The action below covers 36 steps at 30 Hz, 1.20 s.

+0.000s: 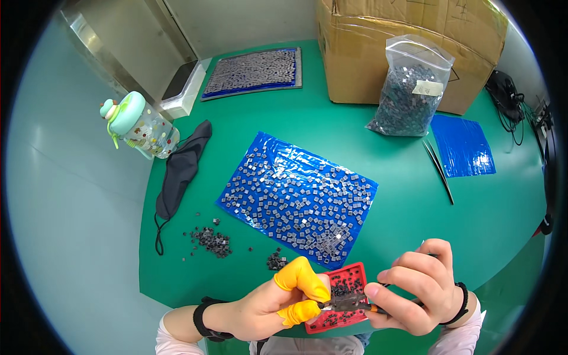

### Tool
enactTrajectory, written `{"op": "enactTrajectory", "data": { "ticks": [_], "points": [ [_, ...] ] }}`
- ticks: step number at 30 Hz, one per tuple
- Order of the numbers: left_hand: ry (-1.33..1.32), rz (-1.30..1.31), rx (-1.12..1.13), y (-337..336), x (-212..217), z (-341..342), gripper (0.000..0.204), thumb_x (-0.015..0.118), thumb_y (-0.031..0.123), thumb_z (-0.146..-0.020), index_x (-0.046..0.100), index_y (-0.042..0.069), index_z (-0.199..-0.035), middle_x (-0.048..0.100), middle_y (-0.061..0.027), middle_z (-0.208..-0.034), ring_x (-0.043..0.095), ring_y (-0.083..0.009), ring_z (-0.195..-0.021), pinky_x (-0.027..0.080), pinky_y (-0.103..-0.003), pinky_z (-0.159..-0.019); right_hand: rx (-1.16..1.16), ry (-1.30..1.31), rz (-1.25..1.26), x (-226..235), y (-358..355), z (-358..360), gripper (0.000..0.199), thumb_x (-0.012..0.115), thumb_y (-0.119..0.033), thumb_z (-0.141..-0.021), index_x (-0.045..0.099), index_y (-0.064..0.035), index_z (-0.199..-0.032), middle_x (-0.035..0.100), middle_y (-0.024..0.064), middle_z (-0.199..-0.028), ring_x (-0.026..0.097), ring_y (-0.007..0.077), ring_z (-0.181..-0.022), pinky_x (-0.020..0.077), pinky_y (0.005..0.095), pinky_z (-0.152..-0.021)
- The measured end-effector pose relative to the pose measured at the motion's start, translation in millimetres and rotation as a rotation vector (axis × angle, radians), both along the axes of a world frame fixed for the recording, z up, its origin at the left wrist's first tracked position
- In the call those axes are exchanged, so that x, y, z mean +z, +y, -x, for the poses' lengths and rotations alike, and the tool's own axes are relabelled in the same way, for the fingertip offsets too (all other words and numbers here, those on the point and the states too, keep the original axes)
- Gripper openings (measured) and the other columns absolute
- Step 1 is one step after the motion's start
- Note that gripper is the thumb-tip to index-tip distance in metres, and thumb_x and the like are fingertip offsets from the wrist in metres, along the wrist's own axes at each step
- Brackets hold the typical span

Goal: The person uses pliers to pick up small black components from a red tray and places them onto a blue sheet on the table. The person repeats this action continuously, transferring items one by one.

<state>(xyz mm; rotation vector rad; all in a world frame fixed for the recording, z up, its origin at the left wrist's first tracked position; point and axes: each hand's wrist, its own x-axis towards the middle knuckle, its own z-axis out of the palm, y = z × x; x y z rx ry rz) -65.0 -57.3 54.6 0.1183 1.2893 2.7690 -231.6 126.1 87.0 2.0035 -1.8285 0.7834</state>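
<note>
Yellow finger cots cover the thumb and forefinger of my left hand (273, 300), which are pinched together on a small dark piece, mostly hidden by the fingertips. My right hand (419, 285) is closed around the handles of a pair of pliers (348, 302), and their dark jaws reach left to the pinched fingertips. Directly below both hands lies a red tray (362, 271) with many tiny black parts in it. Beyond it, a blue sheet (269, 144) carries many small silvery square pieces. Loose dark pieces (214, 241) are heaped to its left, with a smaller heap (276, 260) near my left hand.
A black face mask (180, 171) and a mint-lidded bottle (142, 125) are at left. At the back lie a covered panel (254, 72), a cardboard box (355, 62) and a zip bag of pieces (411, 100). Tweezers (439, 171) rest beside another blue sheet (464, 147) at right.
</note>
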Motion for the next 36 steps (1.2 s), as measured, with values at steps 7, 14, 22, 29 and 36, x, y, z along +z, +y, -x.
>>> {"op": "enactTrajectory", "data": {
  "ticks": [7, 14, 22, 29, 36],
  "points": [
    [-0.048, 0.295, -0.028, 3.4, 7.5, 4.8, 0.027, 0.044, 0.037, -0.098, 0.042, 0.01, -0.097, 0.046, -0.0057, -0.085, 0.037, -0.0125, -0.066, 0.033, -0.026, -0.061, 0.026, 0.022, 0.015, 1.0, -0.6, -1.0, 0.038, 0.076, -0.029, -0.07, 0.063, -0.0127, -0.102, 0.057, 0.0019, -0.091, 0.052, 0.0174, -0.076, 0.0365, 0.0373, -0.067],
    [-0.183, 0.17, 0.101, 5.4, 13.4, 9.0, 0.026, 0.052, 0.03, -0.096, 0.048, 0.005, -0.103, 0.052, -0.0089, -0.091, 0.051, -0.0157, -0.078, 0.044, -0.027, -0.067, -0.006, 0.008, -0.005, 3.4, -0.3, 0.6, 0.035, 0.074, -0.031, -0.073, 0.062, -0.0125, -0.101, 0.057, 0.0023, -0.09, 0.053, 0.0172, -0.076, 0.0361, 0.0374, -0.067],
    [-0.146, 0.066, 0.366, 4.6, 7.4, 6.8, 0.026, 0.07, -0.003, -0.079, 0.055, 0.0, -0.099, 0.064, -0.0173, -0.097, 0.065, -0.0221, -0.087, 0.057, -0.034, -0.074, -0.046, -0.027, -0.022, 1.3, -1.2, 4.9, 0.039, 0.071, -0.038, -0.078, 0.059, -0.0108, -0.102, 0.057, 0.0052, -0.091, 0.054, 0.0204, -0.076, 0.0362, 0.0377, -0.064],
    [-0.201, 0.302, 0.508, 9.1, 11.7, 7.1, 0.025, 0.082, -0.002, -0.066, 0.065, -0.005, -0.085, 0.068, -0.0183, -0.084, 0.068, -0.0231, -0.076, 0.058, -0.035, -0.071, -0.013, -0.108, -0.028, -2.7, -0.5, 6.0, 0.04, 0.073, -0.038, -0.076, 0.059, -0.0107, -0.102, 0.057, 0.0055, -0.092, 0.055, 0.0207, -0.077, 0.036, 0.0374, -0.064],
    [-0.26, 0.21, 0.479, 8.9, 11.7, 6.6, 0.025, 0.078, 0.003, -0.072, 0.066, -0.01, -0.09, 0.068, -0.0196, -0.084, 0.069, -0.0248, -0.072, 0.06, -0.035, -0.061, -0.013, -0.096, -0.022, -0.4, 0.9, 6.9, 0.04, 0.073, -0.038, -0.076, 0.059, -0.0106, -0.102, 0.057, 0.0054, -0.092, 0.055, 0.0206, -0.077, 0.0357, 0.0375, -0.065]
  ]
}}
